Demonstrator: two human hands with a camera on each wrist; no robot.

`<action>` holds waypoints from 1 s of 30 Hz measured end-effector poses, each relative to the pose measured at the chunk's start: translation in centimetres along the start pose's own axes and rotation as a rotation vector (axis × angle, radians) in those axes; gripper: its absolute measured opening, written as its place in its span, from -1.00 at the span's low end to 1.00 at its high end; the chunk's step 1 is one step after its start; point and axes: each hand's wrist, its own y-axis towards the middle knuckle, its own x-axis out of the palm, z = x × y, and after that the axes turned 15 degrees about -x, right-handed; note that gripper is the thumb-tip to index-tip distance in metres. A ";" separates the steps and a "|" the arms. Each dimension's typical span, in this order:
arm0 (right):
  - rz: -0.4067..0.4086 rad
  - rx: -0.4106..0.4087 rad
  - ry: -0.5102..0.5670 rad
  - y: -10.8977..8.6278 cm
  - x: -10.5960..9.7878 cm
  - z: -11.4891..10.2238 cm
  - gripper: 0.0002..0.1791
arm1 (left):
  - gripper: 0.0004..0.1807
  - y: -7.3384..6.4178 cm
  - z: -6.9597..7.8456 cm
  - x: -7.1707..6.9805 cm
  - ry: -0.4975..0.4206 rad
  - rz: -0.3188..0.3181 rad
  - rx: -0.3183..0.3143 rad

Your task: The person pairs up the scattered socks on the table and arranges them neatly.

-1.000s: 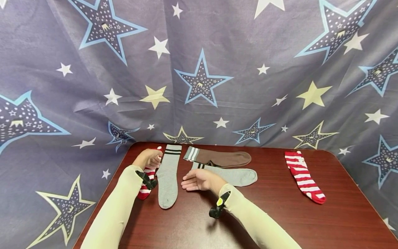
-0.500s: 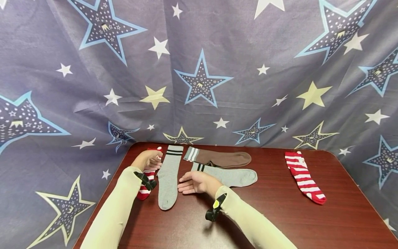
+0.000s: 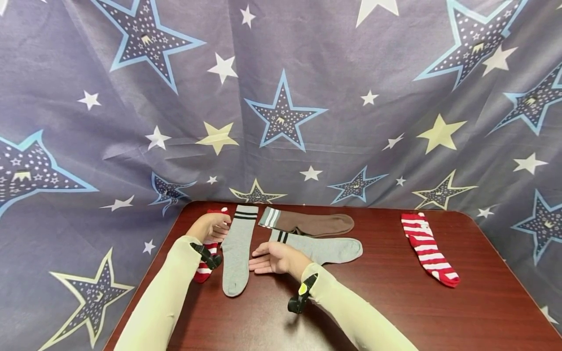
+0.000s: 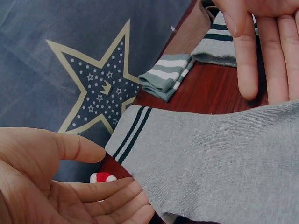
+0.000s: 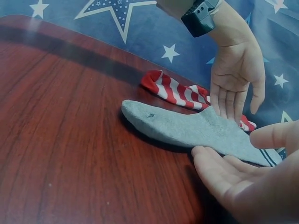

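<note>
A grey sock point(image 3: 237, 251) with two black cuff stripes lies lengthwise on the table between the two hands, toe toward the front. My left hand point(image 3: 209, 227) has its fingers extended along the sock's left edge near the cuff; the left wrist view shows those fingertips right at the knit. From the other side, the fingertips of my right hand point(image 3: 277, 257) reach the sock's right edge, palm turned inward. Beneath the left hand lies a red-and-white striped sock point(image 5: 180, 93), partly hidden in the head view. Neither hand grips anything.
Right of the middle, a second grey sock point(image 3: 340, 250) lies crosswise, partly covered by the right hand. Behind it is a brown sock point(image 3: 318, 223) with a striped cuff. Another red-and-white sock point(image 3: 430, 251) lies far right on the dark red table point(image 3: 377, 302). A star-patterned cloth point(image 3: 281, 170) hangs behind.
My right hand has moved slightly left, up to the grey sock's edge. The sock's cuff has shifted a little to the right. The left hand has stayed nearly still.
</note>
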 end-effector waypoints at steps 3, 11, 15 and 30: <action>-0.027 0.008 -0.001 0.0 0.0 0.2 -0.55 | -0.53 6.9 -0.5 -1.7 0.002 -0.053 0.010; -0.080 0.020 -0.033 0.1 0.3 0.2 -0.47 | -0.64 14.9 -1.0 -2.9 0.074 -0.054 0.040; -0.067 0.020 -0.031 0.1 0.5 0.3 -0.49 | -0.60 11.5 -0.6 -1.3 0.073 0.009 0.018; -0.091 0.027 -0.026 -0.2 0.7 0.7 -0.53 | -0.66 18.6 -1.4 -2.8 -0.006 -0.115 0.049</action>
